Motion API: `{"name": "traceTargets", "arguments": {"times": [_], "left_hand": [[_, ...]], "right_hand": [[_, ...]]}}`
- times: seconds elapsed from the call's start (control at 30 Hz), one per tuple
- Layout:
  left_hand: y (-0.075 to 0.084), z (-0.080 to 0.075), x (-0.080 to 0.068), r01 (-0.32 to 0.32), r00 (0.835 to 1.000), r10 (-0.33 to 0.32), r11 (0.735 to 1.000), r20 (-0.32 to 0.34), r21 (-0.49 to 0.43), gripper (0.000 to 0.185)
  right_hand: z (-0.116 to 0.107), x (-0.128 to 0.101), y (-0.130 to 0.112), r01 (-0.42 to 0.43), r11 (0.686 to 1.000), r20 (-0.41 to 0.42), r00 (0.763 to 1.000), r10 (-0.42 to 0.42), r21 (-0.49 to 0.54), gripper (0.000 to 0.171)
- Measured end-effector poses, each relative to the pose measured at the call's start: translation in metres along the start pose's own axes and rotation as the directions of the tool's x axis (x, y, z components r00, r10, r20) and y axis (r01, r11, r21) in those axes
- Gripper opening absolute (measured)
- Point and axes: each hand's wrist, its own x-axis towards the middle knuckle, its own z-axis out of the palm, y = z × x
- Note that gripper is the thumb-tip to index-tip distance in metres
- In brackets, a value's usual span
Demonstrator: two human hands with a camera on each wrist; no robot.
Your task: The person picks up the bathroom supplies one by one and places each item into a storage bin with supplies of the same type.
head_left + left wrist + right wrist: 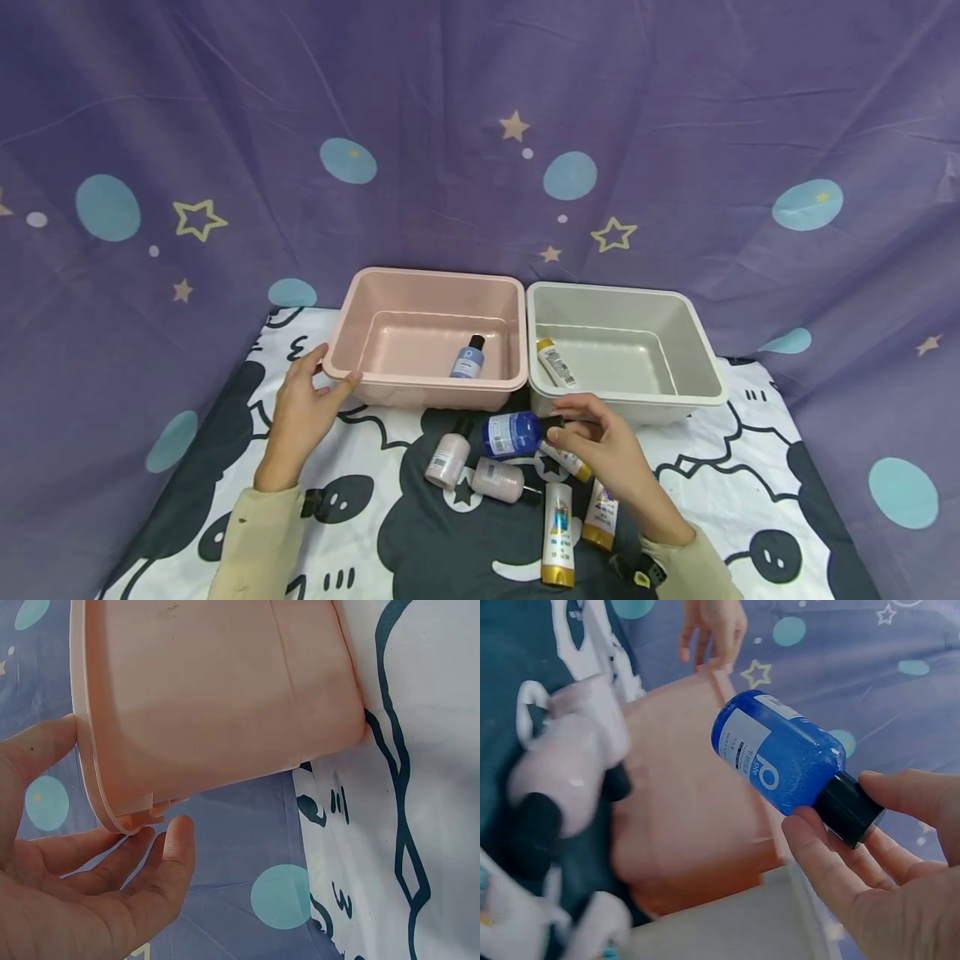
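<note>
So, going left to right: the left hand (300, 417) sat at the near-left corner of the pink bin (427, 387), fingers relaxed and spread, thumb (37, 746) against the rim on one side and fingertips (176, 840) just under the lip on the other. It wasn't really clamped on, more a loose steadying touch. Inside that bin a small blue bottle (468, 358) stood upright near the front wall, toward the right.

Right of it, touching side by side, was the grey bin (622, 404), with one white tube (556, 362) lying against its left wall.

The relation that mattered was in the right hand (611, 454). It pinched the black cap (847, 808) of the dark blue bottle (512, 433) between thumb and fingertips. That bottle lay on its side, lifted off the cloth as far as the wrist view showed, with its long axis running roughly 9 to 3 o'clock: base toward 9, cap at 3 in the fingers. From that hand, the pink bin lay at about 10 to 11 o'clock, the grey bin straight up at 12 and much nearer.

Under and around the hand, two pale pink bottles (472, 468) and some gold-capped tubes (558, 533) lay scattered on the cartoon-print cloth (750, 467).
</note>
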Motion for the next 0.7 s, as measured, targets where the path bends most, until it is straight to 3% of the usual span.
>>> {"name": "traceTargets", "arguments": {"times": [0.17,0.33,0.7], "left_hand": [[-0.001,0.0,-0.001,0.007,1.0,-0.007,1.0,0.001,-0.002,0.078],[-0.002,-0.001,-0.001,0.006,1.0,-0.005,1.0,0.005,-0.003,0.081],[-0.003,0.0,0.001,0.011,1.0,-0.011,1.0,0.008,0.006,0.079]], "right_hand": [[-0.005,0.017,-0.023,0.053,0.999,-0.003,0.999,-0.053,-0.003,0.038],[-0.006,0.041,-0.041,0.098,0.995,-0.061,0.993,-0.098,-0.007,0.035],[0.017,0.127,-0.063,0.08,0.997,-0.074,0.994,-0.079,0.012,0.035]]}}
